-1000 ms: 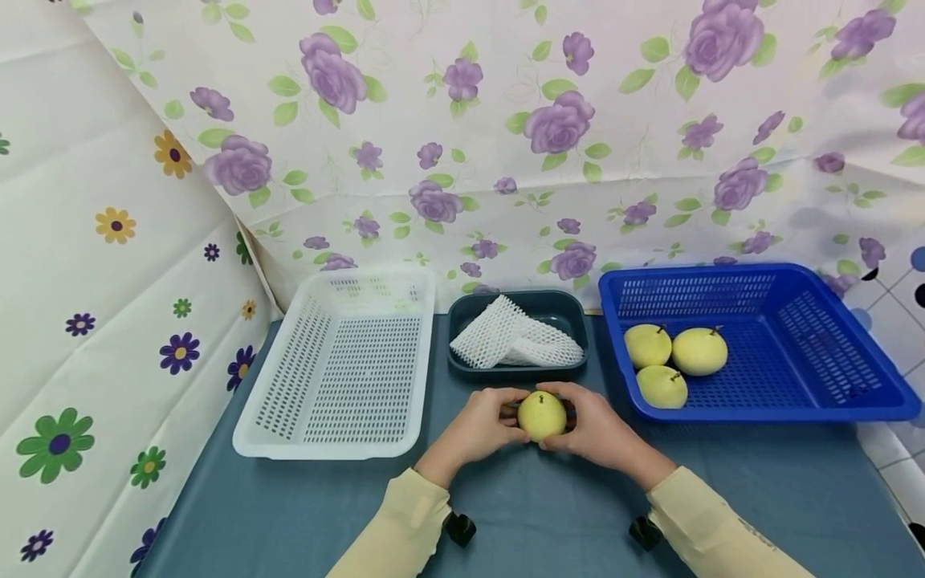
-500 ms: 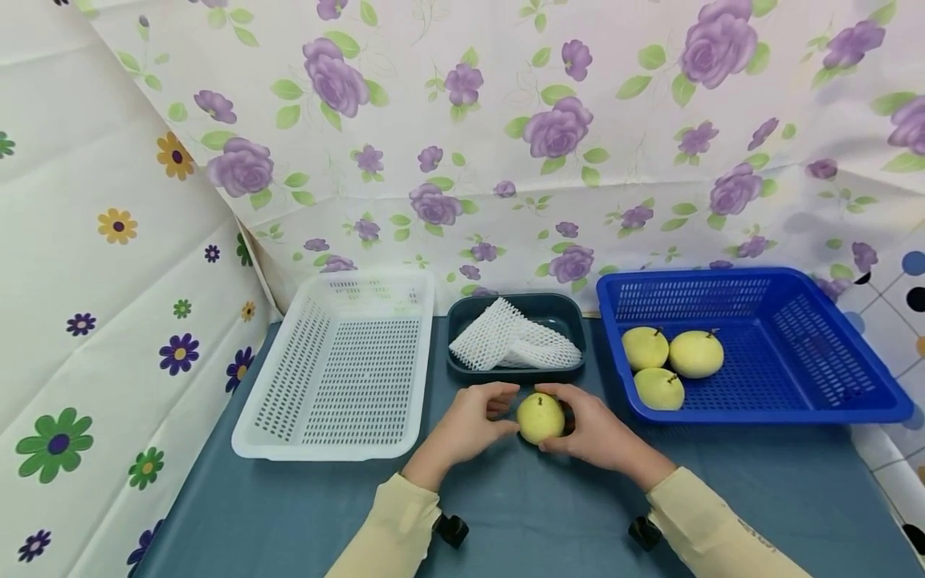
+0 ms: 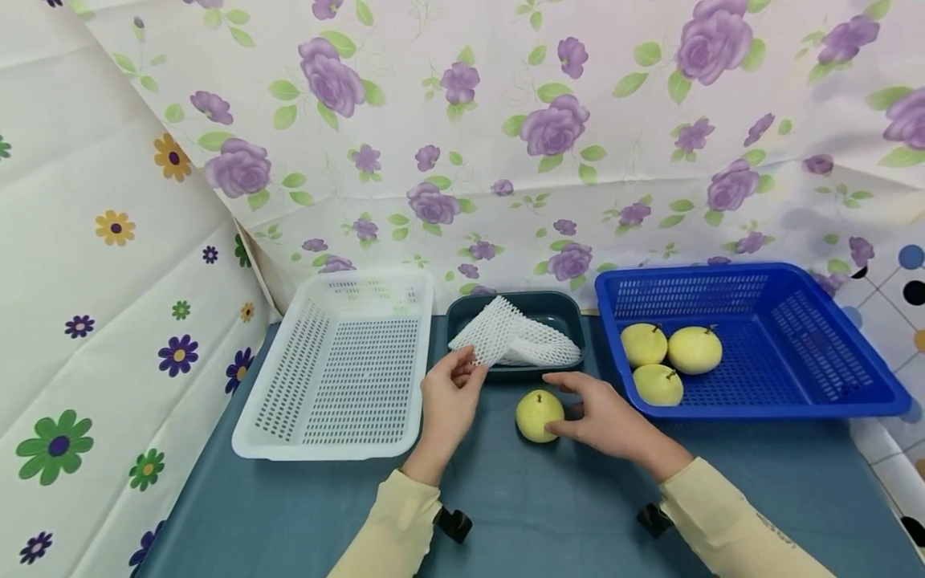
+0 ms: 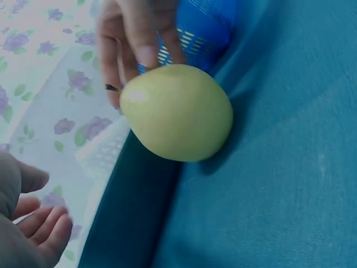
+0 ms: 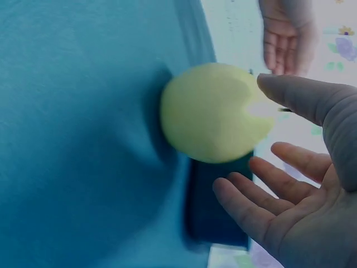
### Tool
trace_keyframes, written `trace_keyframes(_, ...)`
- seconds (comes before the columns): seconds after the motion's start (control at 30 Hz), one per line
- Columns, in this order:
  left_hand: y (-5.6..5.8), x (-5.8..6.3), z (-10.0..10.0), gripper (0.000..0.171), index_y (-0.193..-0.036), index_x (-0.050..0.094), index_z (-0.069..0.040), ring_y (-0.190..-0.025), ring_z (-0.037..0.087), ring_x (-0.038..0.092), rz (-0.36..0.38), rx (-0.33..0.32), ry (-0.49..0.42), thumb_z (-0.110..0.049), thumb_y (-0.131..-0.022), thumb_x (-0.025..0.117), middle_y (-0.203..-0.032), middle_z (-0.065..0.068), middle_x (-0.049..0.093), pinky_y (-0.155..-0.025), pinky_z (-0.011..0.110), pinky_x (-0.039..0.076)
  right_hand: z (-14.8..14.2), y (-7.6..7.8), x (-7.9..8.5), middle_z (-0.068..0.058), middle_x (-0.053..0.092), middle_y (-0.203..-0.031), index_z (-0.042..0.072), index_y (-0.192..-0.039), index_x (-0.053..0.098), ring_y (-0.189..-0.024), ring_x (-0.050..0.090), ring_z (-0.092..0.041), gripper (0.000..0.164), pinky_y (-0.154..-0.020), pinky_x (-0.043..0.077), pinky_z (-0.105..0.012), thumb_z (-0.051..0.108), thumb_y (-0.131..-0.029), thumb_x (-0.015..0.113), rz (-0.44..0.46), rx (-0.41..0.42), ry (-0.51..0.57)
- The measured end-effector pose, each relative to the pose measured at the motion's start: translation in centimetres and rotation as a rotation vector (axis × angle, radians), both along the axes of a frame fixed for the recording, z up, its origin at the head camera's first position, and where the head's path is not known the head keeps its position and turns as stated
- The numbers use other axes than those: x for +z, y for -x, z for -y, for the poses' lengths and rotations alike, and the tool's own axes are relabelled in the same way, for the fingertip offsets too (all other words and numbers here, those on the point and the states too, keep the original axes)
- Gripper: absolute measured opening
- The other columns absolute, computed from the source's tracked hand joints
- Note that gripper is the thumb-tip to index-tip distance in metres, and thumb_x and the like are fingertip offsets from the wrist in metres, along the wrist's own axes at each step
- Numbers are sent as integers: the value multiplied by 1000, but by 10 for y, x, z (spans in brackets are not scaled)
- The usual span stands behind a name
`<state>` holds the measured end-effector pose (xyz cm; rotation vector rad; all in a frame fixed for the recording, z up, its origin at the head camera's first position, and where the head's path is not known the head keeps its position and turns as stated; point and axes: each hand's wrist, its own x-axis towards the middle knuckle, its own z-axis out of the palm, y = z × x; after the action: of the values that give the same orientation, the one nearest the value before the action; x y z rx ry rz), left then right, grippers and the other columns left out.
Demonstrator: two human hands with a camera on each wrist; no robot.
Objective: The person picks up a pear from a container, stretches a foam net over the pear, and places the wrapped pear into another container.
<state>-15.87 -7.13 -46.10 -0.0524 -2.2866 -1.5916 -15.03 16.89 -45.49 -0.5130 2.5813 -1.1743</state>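
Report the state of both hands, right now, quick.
Left hand: open, near the white foam netting, no grip visible.
Right hand: open, at the yellow pear, not gripping it.

A smooth, rounded, yellow-green pear (image 3: 536, 416) stands upright on the counter (image 3: 542, 498), dark stem uppermost, just in front of a dark tray (image 3: 535, 374). White foam netting (image 3: 540, 341) lies flattened and overlapping inside that tray.

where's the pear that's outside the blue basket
In the head view, the pear sits on the table, slightly right of centre, in front of the dark tray and between the left hand and right hand.
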Motion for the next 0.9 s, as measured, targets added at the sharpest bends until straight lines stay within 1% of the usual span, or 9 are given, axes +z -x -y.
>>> trace_keyframes(0.13,4,-6,1,33,-117,65,-8,-100,21,63,-44,74,68,-19,-86,68,-110,12,64,-84,34,54,-4,4,14,2,52,-136,27,-133,49,-122,53,-24,58,-94,49,-45,37,-80,73,-9,-16,19)
trace_keyframes(0.2,5,-9,1,37,-119,63,-7,-112,24,58,-33,95,111,-21,-86,68,-120,12,60,-93,40,50,-5,8,20,3,54,-133,25,-131,52,-120,54,-22,53,-93,50,-43,36,-82,71,-34,-27,25)
trace_keyframes(0.3,8,-13,1,45,-126,58,-6,-127,27,47,29,104,150,-27,-87,67,-135,14,49,-102,45,42,-5,15,26,1,56,-131,22,-129,54,-117,55,-21,50,-92,51,-42,35,-84,70,-69,-42,40)
trace_keyframes(0.37,9,-16,0,52,-132,52,-7,-133,29,39,95,99,154,-31,-88,65,-143,17,39,-106,48,37,-4,19,29,-2,57,-129,20,-128,55,-116,57,-22,49,-90,52,-41,36,-84,69,-91,-54,50)
trace_keyframes(0.43,11,-18,0,58,-138,45,-7,-136,32,32,157,95,152,-33,-89,63,-148,19,30,-108,50,34,-3,24,32,-5,58,-129,20,-128,55,-116,57,-25,49,-90,52,-42,37,-84,68,-111,-58,50)
trace_keyframes(0.53,16,-23,0,62,-143,37,-8,-138,33,28,226,94,145,-34,-91,59,-150,19,25,-109,51,32,1,32,36,-8,58,-129,20,-128,55,-117,56,-28,47,-89,52,-43,37,-85,68,-134,-68,39)
trace_keyframes(0.7,21,-25,0,52,-138,43,-3,-133,29,39,204,105,109,-27,-94,56,-145,18,37,-104,44,41,6,42,39,-7,58,-129,18,-127,56,-117,56,-28,46,-89,52,-44,34,-85,68,-184,-94,-42)
trace_keyframes(0.8,24,-26,0,43,-132,51,-2,-121,26,51,161,121,82,-23,-94,56,-136,17,47,-95,37,48,8,48,38,-7,57,-129,15,-128,56,-115,57,-27,48,-87,52,-45,34,-85,68,-212,-114,-112)
trace_keyframes(0.9,26,-28,0,36,-126,57,-1,-109,24,56,127,147,30,-19,-94,56,-126,15,54,-87,36,51,10,53,36,-9,57,-130,12,-129,55,-115,57,-27,51,-88,51,-46,32,-84,69,-224,-126,-172)
